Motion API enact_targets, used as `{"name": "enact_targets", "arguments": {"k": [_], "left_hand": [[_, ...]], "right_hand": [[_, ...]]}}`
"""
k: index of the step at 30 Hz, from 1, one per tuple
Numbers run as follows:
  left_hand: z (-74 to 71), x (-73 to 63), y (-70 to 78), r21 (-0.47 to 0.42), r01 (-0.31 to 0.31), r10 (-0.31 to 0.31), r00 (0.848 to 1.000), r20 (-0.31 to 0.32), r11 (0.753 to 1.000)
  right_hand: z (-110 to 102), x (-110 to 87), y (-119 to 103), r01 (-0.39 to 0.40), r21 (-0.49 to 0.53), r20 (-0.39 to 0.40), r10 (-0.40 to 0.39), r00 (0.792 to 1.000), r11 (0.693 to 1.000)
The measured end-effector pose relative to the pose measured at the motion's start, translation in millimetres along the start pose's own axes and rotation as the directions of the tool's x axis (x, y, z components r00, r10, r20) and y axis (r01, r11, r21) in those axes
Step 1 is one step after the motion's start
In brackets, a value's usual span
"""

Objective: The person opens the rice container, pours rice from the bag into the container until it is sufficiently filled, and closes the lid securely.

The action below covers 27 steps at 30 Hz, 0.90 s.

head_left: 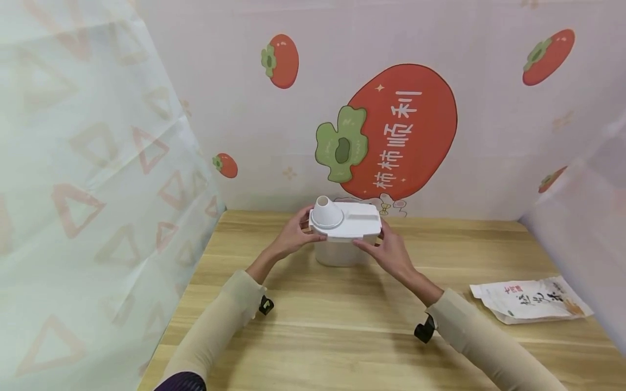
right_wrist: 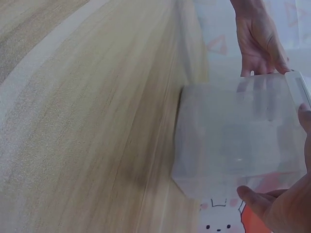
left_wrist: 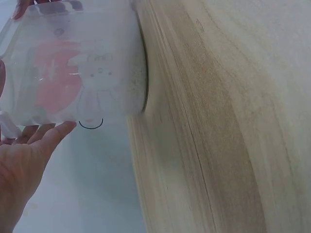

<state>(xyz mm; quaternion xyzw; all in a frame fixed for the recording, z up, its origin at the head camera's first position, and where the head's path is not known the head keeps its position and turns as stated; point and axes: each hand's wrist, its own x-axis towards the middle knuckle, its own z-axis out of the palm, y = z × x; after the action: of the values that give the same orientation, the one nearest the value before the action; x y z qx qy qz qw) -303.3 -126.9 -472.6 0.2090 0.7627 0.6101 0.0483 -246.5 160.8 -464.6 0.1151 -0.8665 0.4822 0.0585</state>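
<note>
Head view, nearest first: two beige sleeves point(head_left: 215, 320) reach forward over a wood-grain table point(head_left: 342, 331), a small black mount point(head_left: 424, 329) hanging beneath the right wrist and a similar one beneath the left. To the right, outside the right forearm and well apart from the hands, a white printed bag point(head_left: 535, 300) lies flat. Farther in, the left hand point(head_left: 292, 236) and right hand point(head_left: 388, 251) grip a translucent container point(head_left: 340, 254) between them, one at each end, thumbs on the near side of its rim and the other fingers wrapping round toward the back. The relation that matters is this: the container's long axis runs left to right, straight from one palm to the other, so neither hand is nearer, and its body hangs below the grip, which sits high, around the lid point(head_left: 362, 225). It stands roughly upright near the table's far edge, base meeting the wood in both wrist views; whether the hands bear any of its weight, I cannot tell. Its walls are cloudy and pale, rounded at the corners, and clear enough for the left wrist view to show a red shape and a rabbit drawing behind. A white cone point(head_left: 323, 212) rises from the lid's left part, with a pale strip beside it on the right. Beyond hangs a pinkish backdrop point(head_left: 244, 108) printed with red fruit.
</note>
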Motion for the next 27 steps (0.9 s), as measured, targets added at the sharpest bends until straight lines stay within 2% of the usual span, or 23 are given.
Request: {"name": "enact_targets", "arguments": {"k": [11, 16, 24, 27], "left_hand": [[-2.7, 1.8, -4.2, -0.02, 0.001, -0.001, 1.0, 0.017, 1.0], [-3.9, -0.3, -4.3, -0.017, 0.019, -0.018, 0.999, 0.052, 1.0], [-13.5, 0.4, 5.4, -0.008, -0.075, 0.075, 0.994, 0.08, 0.997], [-16.1, 1.3, 8.6, 0.022, -0.092, 0.09, 0.993, 0.082, 0.996]], "right_hand": [[2, -1.6, 2, -0.012, 0.016, 0.008, 0.012, 1.0, 1.0], [-2, -1.8, 7, -0.009, 0.005, 0.059, 0.008, 0.998, 1.0], [-21, 0.9, 19, 0.065, -0.009, 0.155, -0.063, 0.986, 0.998], [-30, 2.2, 24, 0.076, -0.004, 0.183, -0.074, 0.98, 0.997]]}}
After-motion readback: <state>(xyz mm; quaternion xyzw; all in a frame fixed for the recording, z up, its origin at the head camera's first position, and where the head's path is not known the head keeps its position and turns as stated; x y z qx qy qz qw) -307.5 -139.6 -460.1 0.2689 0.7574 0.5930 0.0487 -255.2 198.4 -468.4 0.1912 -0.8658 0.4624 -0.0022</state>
